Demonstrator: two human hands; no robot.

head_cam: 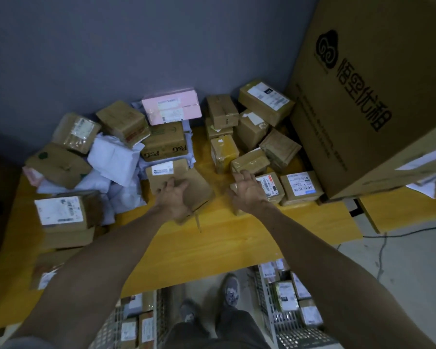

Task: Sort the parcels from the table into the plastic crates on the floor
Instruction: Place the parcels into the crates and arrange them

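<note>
Many brown cardboard parcels lie heaped on the yellow table (212,243) against the grey wall. My left hand (173,197) rests fingers spread on a flat brown parcel (199,185) with a white label near the table's middle. My right hand (248,191) is open, fingers apart, over a small labelled box (271,187) on the right; whether it touches is unclear. A pink box (171,108) leans at the back. Two grey plastic crates sit on the floor below, the left crate (161,308) and the right crate (264,298), both holding parcels.
A very large printed carton (373,96) stands at the table's right end. White plastic mailers (113,162) lie among the boxes on the left. My feet in grey shoes (230,290) stand between the crates. A cable (383,248) runs over the floor at right.
</note>
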